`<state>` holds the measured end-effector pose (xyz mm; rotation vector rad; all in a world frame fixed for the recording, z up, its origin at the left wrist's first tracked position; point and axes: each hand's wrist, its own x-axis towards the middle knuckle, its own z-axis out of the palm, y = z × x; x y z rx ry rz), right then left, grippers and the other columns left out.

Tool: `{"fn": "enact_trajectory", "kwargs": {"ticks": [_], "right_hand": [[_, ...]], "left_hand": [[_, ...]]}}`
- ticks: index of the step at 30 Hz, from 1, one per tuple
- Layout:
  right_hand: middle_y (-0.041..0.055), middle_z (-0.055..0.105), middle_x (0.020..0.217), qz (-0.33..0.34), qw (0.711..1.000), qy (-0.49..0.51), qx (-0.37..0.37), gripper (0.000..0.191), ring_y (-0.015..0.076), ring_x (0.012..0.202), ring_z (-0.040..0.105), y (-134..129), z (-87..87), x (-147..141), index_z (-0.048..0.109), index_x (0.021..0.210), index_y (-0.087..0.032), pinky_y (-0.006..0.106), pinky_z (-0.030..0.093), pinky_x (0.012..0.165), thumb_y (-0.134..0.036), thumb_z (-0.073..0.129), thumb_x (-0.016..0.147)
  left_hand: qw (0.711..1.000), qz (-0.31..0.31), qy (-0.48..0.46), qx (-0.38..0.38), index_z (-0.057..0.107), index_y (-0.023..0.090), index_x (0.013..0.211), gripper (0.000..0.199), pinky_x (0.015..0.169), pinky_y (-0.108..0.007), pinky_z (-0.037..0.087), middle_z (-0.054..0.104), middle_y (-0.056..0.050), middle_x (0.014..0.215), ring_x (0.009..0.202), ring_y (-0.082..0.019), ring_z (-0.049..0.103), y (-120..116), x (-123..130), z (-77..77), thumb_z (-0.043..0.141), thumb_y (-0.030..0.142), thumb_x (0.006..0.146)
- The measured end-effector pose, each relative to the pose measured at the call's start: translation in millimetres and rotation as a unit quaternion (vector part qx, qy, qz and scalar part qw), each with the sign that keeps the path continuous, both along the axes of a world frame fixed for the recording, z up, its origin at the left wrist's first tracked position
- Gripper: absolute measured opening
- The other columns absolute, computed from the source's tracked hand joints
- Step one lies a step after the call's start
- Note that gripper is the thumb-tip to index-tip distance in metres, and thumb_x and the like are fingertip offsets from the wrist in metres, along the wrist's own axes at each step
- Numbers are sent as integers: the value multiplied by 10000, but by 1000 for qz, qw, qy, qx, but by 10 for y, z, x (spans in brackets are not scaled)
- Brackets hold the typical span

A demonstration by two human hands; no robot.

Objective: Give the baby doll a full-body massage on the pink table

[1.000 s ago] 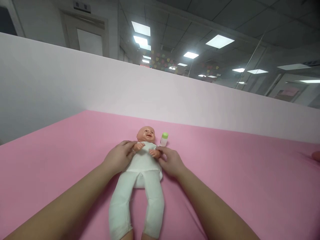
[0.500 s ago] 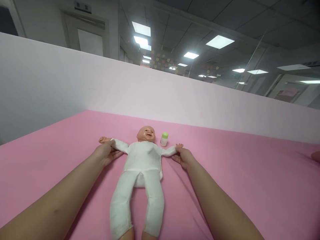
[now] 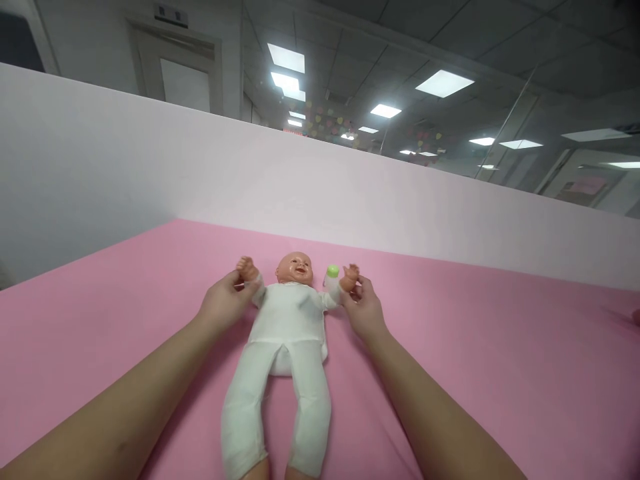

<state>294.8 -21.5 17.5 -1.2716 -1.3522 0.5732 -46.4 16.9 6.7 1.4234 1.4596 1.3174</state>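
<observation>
A baby doll (image 3: 287, 320) in a white cloth suit lies on its back on the pink surface (image 3: 460, 347), its smiling head away from me. My left hand (image 3: 227, 300) is closed on the doll's arm at the left, near the wrist. At the right, my right hand (image 3: 364, 303) grips the doll's other arm by the wrist. Both doll hands are raised beside its head, fingers up. A small bottle with a green cap (image 3: 332, 271) stands beside the doll's head, partly hidden behind the doll's raised arm.
A white wall panel (image 3: 350, 193) rises behind the pink surface and runs along its left side. Beyond it are a door, ceiling lights and glass. Part of a reddish object (image 3: 637, 317) shows at the right edge.
Both doll arms, stretched out sideways before, are now bent up and inward in my hands. The doll's right-side arm now covers part of the bottle.
</observation>
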Motion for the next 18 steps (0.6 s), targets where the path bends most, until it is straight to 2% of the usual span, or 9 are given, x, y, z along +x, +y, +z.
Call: {"fn": "enact_trajectory", "kwargs": {"ticks": [1, 3, 5, 7, 10, 13, 16, 18], "right_hand": [[62, 752, 1243, 25, 997, -68, 34, 502, 272, 1089, 728, -74, 47, -81, 596, 1379, -285, 423, 623, 907, -299, 739, 898], [31, 754, 1227, 92, 970, -215, 72, 373, 255, 1094, 709, -198, 121, -221, 676, 1283, -304, 414, 586, 947, -206, 672, 923], [19, 768, 1162, 141, 926, -334, 102, 363, 245, 1062, 697, -271, 160, -317, 722, 1200, -296, 411, 549, 972, -106, 634, 903], [26, 769, 1156, 165, 891, -401, 131, 379, 246, 1078, 681, -295, 165, -368, 736, 1173, -281, 412, 515, 1005, -57, 626, 888], [43, 753, 1207, 175, 865, -444, 159, 377, 254, 1132, 659, -280, 135, -389, 738, 1199, -275, 412, 491, 1030, -61, 633, 907], [55, 750, 1183, 174, 854, -463, 164, 351, 261, 1115, 653, -258, 97, -397, 748, 1188, -264, 409, 501, 1003, -75, 647, 909], [61, 744, 1192, 176, 854, -461, 163, 350, 268, 1123, 645, -248, 73, -414, 754, 1164, -252, 411, 505, 997, -63, 656, 886], [53, 746, 1185, 179, 860, -450, 160, 386, 260, 1116, 647, -251, 71, -426, 749, 1170, -259, 415, 499, 1013, -43, 651, 866]], "left_hand": [[993, -12, 107, 40, 710, 303, 1269, 426, 1018, -447, 504, 743, -91, 1251, 1179, -333, 671, -60, 52, 33, 734, 512, 898], [956, -40, 268, 108, 703, 349, 1337, 449, 1012, -450, 495, 729, -73, 1319, 1203, -345, 654, -157, 154, 82, 658, 552, 939], [913, -54, 373, 155, 702, 336, 1375, 485, 1048, -468, 471, 682, -86, 1413, 1287, -366, 604, -209, 234, 99, 599, 577, 968], [876, -56, 445, 180, 702, 308, 1398, 497, 1104, -487, 427, 634, -104, 1481, 1362, -377, 547, -222, 283, 94, 560, 560, 993], [838, -84, 503, 193, 686, 289, 1429, 463, 1126, -494, 395, 647, -116, 1460, 1342, -370, 562, -216, 323, 94, 521, 435, 1022], [815, -114, 534, 196, 728, 299, 1356, 410, 1109, -499, 391, 708, -113, 1354, 1281, -368, 597, -222, 358, 131, 514, 330, 1007], [808, -122, 543, 195, 758, 310, 1282, 381, 1081, -506, 401, 729, -118, 1300, 1243, -371, 617, -234, 388, 155, 519, 281, 986], [816, -121, 533, 190, 749, 312, 1296, 388, 1062, -499, 415, 721, -120, 1320, 1229, -366, 628, -240, 394, 144, 522, 282, 983]]}}
